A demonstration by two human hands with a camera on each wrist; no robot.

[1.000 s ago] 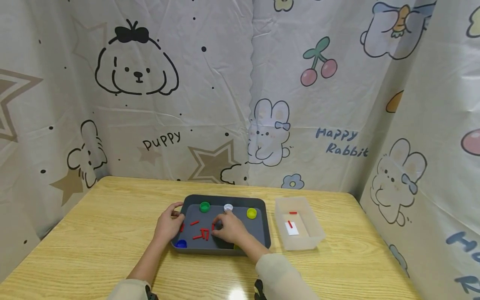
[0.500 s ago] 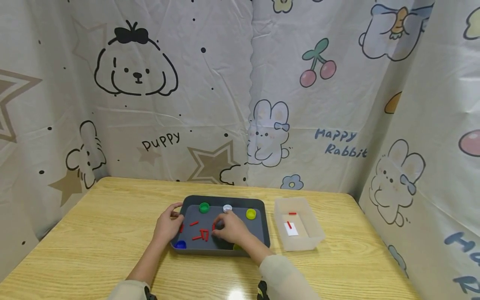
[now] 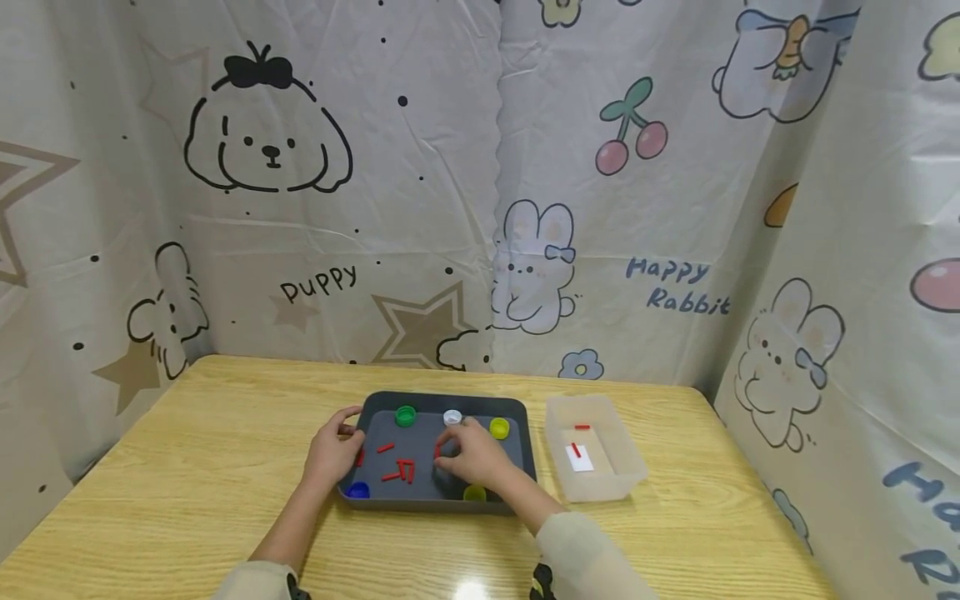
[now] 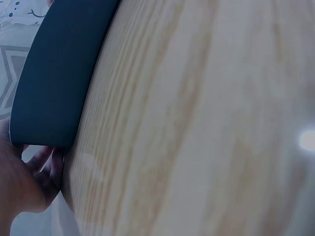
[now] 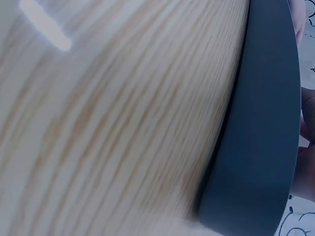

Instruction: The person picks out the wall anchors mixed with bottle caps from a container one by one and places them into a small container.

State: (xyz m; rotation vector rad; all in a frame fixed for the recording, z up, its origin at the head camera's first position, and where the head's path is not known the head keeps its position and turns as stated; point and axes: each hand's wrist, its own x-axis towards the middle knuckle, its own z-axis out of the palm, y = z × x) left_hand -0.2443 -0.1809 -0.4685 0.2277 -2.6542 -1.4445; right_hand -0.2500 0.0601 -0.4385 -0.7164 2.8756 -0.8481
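Observation:
My left hand [image 3: 334, 447] grips the left rim of a dark grey tray [image 3: 420, 505]. In the left wrist view its fingers [image 4: 45, 172] curl against the tray's end wall. Over the middle of the tray, my right hand [image 3: 480, 454] pinches a small red stick [image 3: 438, 451] between thumb and fingertips. Several loose red sticks [image 3: 406, 463] lie on the tray floor left of it. Round bottle caps stand around them: green [image 3: 406, 416], white [image 3: 452, 417], yellow [image 3: 499, 428], blue [image 3: 359, 491] and yellow-green [image 3: 474, 494]. The right wrist view hides the stick behind the tray wall.
Right of the tray stands a translucent plastic box [image 3: 600, 490]. Inside it are a white card [image 3: 581, 463] and two red sticks [image 3: 582, 427]. Both containers rest on a wooden table [image 3: 255, 417], with a printed curtain [image 3: 420, 208] hanging behind it.
My right hand has shifted slightly right, away from the loose sticks, with the red stick in its fingertips. More of the yellow-green cap shows. The left hand stays on the tray rim.

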